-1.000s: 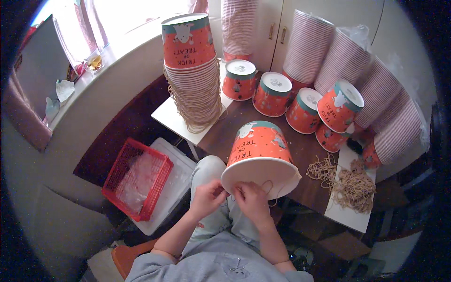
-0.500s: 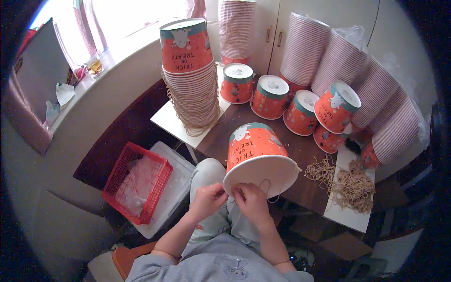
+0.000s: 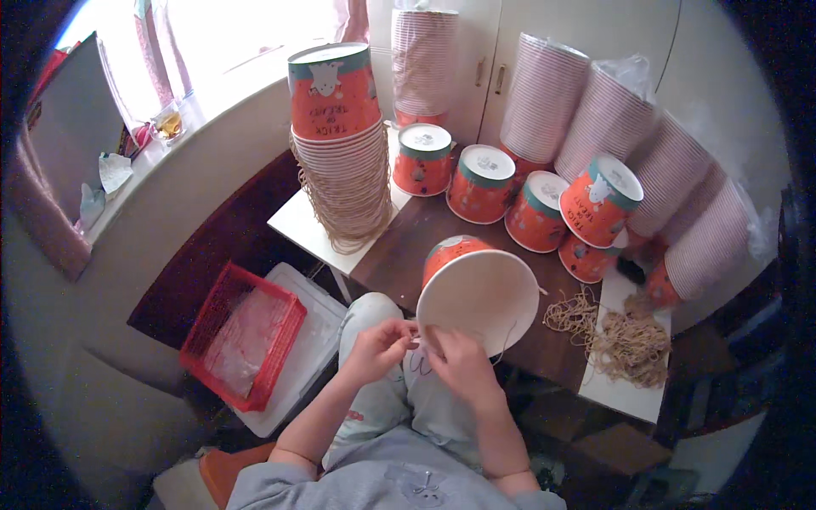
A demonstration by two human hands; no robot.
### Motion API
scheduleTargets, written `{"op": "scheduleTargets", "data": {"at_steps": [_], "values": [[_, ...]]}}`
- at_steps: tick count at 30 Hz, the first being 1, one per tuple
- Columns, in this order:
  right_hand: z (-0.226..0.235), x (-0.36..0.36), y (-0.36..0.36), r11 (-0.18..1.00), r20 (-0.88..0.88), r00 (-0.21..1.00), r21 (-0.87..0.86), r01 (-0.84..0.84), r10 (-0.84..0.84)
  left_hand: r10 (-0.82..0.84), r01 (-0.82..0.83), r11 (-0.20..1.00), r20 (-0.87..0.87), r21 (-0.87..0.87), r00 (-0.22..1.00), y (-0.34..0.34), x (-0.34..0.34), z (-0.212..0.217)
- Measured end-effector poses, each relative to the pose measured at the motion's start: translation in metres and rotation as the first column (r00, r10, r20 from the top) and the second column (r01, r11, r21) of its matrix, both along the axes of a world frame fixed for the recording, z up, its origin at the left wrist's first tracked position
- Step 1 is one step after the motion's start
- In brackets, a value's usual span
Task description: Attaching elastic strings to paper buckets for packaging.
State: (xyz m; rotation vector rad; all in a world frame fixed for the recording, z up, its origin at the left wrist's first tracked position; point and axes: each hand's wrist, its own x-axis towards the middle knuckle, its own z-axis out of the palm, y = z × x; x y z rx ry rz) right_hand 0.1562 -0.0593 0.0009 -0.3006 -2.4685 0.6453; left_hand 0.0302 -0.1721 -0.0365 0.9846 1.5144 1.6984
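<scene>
An orange paper bucket (image 3: pixel 480 293) with a white inside is tilted over my knees, its mouth turned toward me. My left hand (image 3: pixel 380 350) is closed in a pinch at the left side of the rim, on a thin cord (image 3: pixel 420 364) that hangs in a loop below it. My right hand (image 3: pixel 463 364) grips the rim close beside it, fingers partly inside the bucket. More cord trails down over the rim to the right of that hand. The exact fingertip contact is too small to make out.
A tall stack of buckets with cord handles (image 3: pixel 340 161) stands at the table's left. Upturned orange buckets (image 3: pixel 480 183) line the table, with wrapped bucket stacks (image 3: pixel 544 98) behind. A cord pile (image 3: pixel 633 344) lies at right. A red basket (image 3: pixel 285 340) rests on a white lid at lower left.
The bucket has tipped so its mouth faces me more and its printed side is mostly hidden. My hands stay at the rim; the left has turned its fingers upward.
</scene>
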Motion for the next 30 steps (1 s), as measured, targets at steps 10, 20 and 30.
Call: {"op": "scheduleTargets", "data": {"at_steps": [10, 20, 30], "values": [[0.020, -0.010, 0.056, 0.983, 0.073, 0.983, -0.066, 0.171, -0.166, -0.287, 0.247, 0.952, 0.243, 0.181, 0.927, 0.067, -0.023, 0.038], [0.039, -0.018, 0.112, 0.977, 0.323, 0.924, 0.125, 0.170, -0.202, -0.327, 0.322, 0.945, 0.272, 0.064, 0.905, 0.126, -0.047, 0.050], [0.032, -0.013, 0.135, 0.973, 0.530, 0.848, -0.200, 0.113, 0.010, -0.463, 0.374, 0.878, 0.328, 0.299, 0.823, 0.161, -0.056, 0.100]]}}
